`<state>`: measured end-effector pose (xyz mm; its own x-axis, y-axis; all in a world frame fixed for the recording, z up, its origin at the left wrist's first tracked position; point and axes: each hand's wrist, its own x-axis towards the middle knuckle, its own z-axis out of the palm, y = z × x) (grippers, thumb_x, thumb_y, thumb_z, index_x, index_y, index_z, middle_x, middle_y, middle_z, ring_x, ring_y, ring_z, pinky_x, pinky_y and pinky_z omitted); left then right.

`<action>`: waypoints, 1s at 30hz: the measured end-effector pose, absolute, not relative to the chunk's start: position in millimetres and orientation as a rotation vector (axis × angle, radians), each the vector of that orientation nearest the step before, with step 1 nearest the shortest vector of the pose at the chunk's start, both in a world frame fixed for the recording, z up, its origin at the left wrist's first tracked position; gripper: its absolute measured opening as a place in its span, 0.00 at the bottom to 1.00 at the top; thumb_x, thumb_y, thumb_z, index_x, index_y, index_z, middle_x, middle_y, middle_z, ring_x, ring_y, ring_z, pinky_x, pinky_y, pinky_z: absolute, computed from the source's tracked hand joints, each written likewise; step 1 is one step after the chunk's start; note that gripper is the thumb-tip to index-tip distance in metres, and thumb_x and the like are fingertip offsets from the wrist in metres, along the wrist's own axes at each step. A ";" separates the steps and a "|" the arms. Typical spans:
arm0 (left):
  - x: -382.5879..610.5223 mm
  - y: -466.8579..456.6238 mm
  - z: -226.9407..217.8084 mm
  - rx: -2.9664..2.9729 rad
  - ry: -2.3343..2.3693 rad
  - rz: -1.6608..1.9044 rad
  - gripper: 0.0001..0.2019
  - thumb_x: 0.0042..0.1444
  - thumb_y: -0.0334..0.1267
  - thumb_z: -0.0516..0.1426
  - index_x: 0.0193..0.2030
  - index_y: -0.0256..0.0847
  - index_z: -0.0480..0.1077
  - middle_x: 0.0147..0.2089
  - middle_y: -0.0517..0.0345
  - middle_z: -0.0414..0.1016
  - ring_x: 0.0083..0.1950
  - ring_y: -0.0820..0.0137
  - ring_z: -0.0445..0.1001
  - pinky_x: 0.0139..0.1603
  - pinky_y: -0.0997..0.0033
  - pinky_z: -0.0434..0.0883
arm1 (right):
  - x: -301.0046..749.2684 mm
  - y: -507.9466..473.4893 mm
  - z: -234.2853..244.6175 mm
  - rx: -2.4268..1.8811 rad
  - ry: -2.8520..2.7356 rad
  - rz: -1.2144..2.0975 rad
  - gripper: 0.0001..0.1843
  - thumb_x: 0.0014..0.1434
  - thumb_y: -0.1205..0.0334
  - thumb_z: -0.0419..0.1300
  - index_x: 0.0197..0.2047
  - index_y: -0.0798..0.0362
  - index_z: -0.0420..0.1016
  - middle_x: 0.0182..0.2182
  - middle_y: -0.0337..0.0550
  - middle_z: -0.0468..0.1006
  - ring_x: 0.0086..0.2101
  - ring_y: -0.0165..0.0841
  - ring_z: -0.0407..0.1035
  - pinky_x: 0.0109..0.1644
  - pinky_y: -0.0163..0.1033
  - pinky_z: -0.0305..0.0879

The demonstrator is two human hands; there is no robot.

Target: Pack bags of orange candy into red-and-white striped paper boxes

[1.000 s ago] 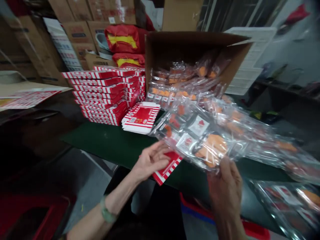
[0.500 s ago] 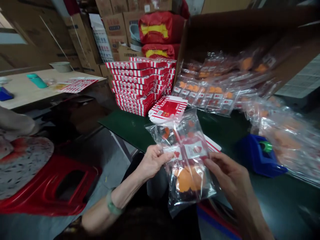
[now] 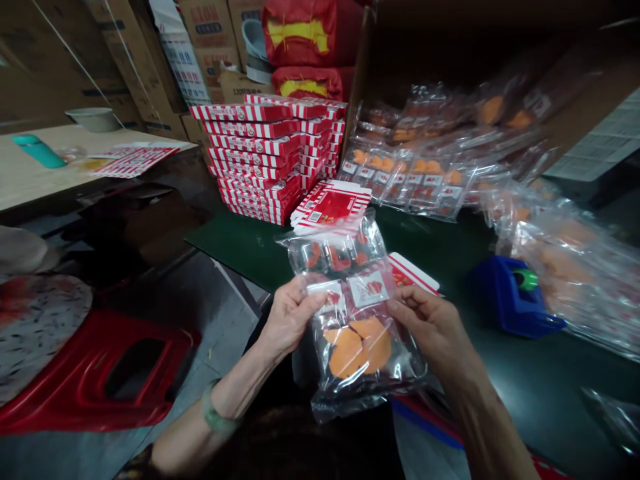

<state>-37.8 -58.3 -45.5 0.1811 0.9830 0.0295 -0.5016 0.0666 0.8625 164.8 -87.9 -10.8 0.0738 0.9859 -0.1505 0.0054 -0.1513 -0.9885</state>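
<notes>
Between my two hands is a clear plastic packet [image 3: 356, 343] with orange pieces in its lower part, two white labels across the middle and small reddish items in the upper pockets. My left hand [image 3: 290, 315] pinches its left edge beside a label, thumb on top. On the opposite edge, my right hand [image 3: 425, 323] grips it with thumb and fingers. Partly hidden behind the packet, a red-and-white card [image 3: 413, 272] lies on the green table [image 3: 240, 253]. Flat red-and-white cartons [image 3: 333, 203] rest just beyond the packet's top.
Stacked red-and-white striped boxes [image 3: 255, 160] stand at the table's back left. A large cardboard box holds many filled packets [image 3: 410, 180], with more packets [image 3: 575, 267] piled right. A blue tape dispenser [image 3: 520, 300] sits nearby. Left are a red stool [image 3: 95, 380] and another person's patterned clothing [image 3: 43, 333].
The packet has tilted flatter, so its orange pieces and upper pockets show more clearly. Both hands keep hold of it and have shifted slightly left in view.
</notes>
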 end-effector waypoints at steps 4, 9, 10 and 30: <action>-37.4 -52.9 -47.8 0.830 0.666 1.250 0.15 0.43 0.37 0.67 0.36 0.34 0.72 0.31 0.56 0.77 0.29 0.73 0.75 0.33 0.75 0.72 | 168.4 -92.3 -11.5 -1.224 -1.001 1.477 0.14 0.53 0.50 0.63 0.31 0.54 0.71 0.23 0.38 0.73 0.22 0.25 0.65 0.24 0.30 0.60; -29.7 -51.0 -47.4 0.773 0.666 1.203 0.18 0.41 0.37 0.68 0.39 0.34 0.71 0.33 0.55 0.78 0.31 0.72 0.75 0.35 0.73 0.73 | 170.3 -89.0 -15.7 -1.169 -1.000 1.444 0.15 0.48 0.53 0.67 0.27 0.54 0.68 0.20 0.34 0.68 0.19 0.22 0.61 0.22 0.28 0.57; -27.6 -52.1 -46.5 0.766 0.664 1.200 0.18 0.41 0.37 0.68 0.39 0.34 0.71 0.34 0.55 0.78 0.31 0.72 0.76 0.35 0.72 0.74 | 169.9 -87.0 -16.5 -1.171 -1.017 1.427 0.16 0.46 0.54 0.68 0.26 0.54 0.67 0.19 0.33 0.68 0.19 0.22 0.61 0.22 0.28 0.57; -72.1 -45.1 -14.5 1.616 0.435 1.468 0.08 0.42 0.42 0.67 0.20 0.43 0.75 0.44 0.52 0.71 0.57 0.56 0.66 0.59 0.51 0.63 | 143.0 -116.1 -4.8 -0.857 -1.879 -0.227 0.14 0.49 0.78 0.57 0.34 0.48 0.65 0.39 0.41 0.70 0.42 0.35 0.67 0.43 0.45 0.66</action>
<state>-72.1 -45.1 -14.5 0.2385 0.7510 0.6157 -0.2946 -0.5482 0.7827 143.0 -116.1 -4.8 -0.2323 0.4584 0.8578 0.6492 0.7298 -0.2142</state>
